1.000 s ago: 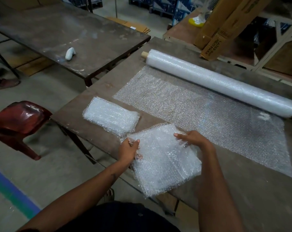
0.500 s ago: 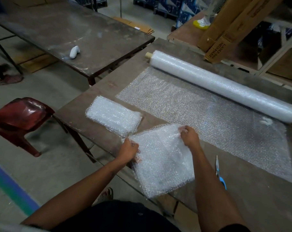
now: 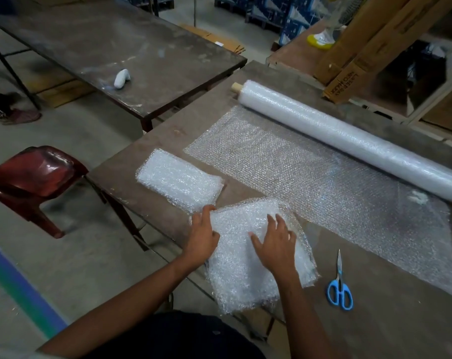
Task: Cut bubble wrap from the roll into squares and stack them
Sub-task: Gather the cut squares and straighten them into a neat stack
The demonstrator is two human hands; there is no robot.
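A stack of cut bubble wrap squares [image 3: 240, 275] lies at the near edge of the brown table [image 3: 390, 322], overhanging it slightly. My left hand [image 3: 203, 235] rests on the stack's left edge, fingers apart. My right hand [image 3: 275, 242] lies flat on top of the stack, fingers spread. A smaller pile of bubble wrap pieces [image 3: 178, 178] sits to the left. The long bubble wrap roll [image 3: 349, 138] lies across the far side, with a sheet [image 3: 323, 182] unrolled from it toward me. Blue-handled scissors [image 3: 339, 286] lie shut to the right of the stack.
A second dark table [image 3: 111, 40] with a small white object [image 3: 122, 79] stands at the back left. A red plastic chair [image 3: 30, 177] sits on the floor at left. Cardboard boxes [image 3: 370, 42] lean at the back right.
Both hands have let go of the stack's corners and now lie flat on it. My right hand moved down from the far corner onto the top. The scissors have come into view.
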